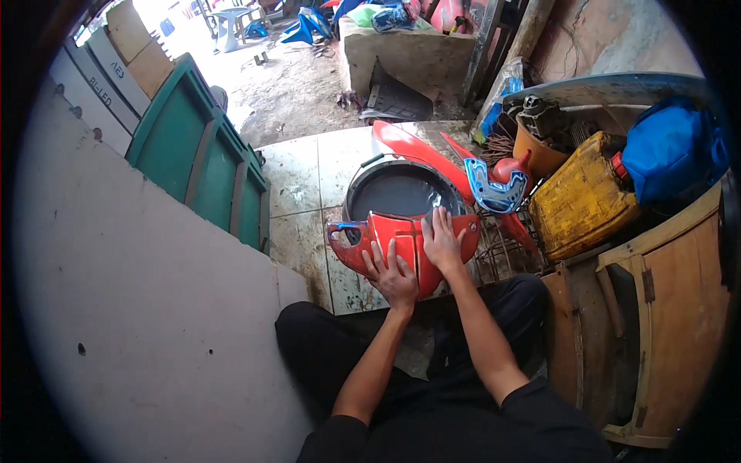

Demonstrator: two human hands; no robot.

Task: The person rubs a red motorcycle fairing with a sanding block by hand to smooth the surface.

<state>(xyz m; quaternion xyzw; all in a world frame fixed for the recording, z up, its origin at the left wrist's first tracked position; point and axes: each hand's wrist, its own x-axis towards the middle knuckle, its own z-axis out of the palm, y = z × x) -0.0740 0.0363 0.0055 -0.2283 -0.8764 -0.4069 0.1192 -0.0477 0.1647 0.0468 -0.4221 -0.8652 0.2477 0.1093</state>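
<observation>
A red plastic body panel [395, 228], apparently from a motorcycle, leans against the near rim of a round black tub [356, 193] of dark water. My left hand [394, 282] lies on the panel's lower middle with its fingers spread. Flat on the panel's right half rests my right hand [443, 245], fingers stretched forward and close together. Whether anything thin lies beneath that palm is hidden. Behind the tub is a long red panel [409, 147]. To its right sits a blue and white curved part [494, 189], beside a red rounded piece [512, 167].
A white wall [177, 309] and green frame [174, 139] bound the left. On the right stand a dirty yellow jerrycan [583, 197], a blue bag [671, 147], an orange bucket [538, 150] and a wooden cabinet [679, 285]. White tiles [289, 181] lie under the tub.
</observation>
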